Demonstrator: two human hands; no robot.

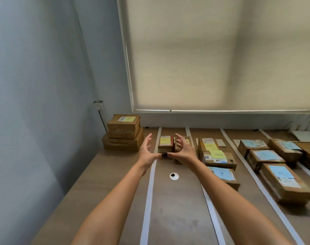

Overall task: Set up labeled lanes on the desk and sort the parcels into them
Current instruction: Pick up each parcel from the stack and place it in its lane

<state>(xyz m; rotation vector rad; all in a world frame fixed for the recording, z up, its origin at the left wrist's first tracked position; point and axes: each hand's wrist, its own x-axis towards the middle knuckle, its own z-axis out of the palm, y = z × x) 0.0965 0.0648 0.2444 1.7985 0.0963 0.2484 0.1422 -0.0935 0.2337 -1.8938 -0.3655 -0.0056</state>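
Observation:
My left hand and my right hand hover with spread fingers around a small cardboard parcel with a yellow label at the far end of the leftmost lane. The thumbs nearly touch in front of it. A second small parcel sits behind my right hand, partly hidden. White tape strips mark lanes on the wooden desk. The lane to the right holds parcels with yellow labels and one with a blue label. Blue-labelled parcels fill the lane beyond that.
Two stacked cardboard boxes stand in the desk's far left corner, outside the lanes. A white cable grommet sits in the leftmost lane. A wall socket with a cord is on the left wall. A roller blind covers the window behind.

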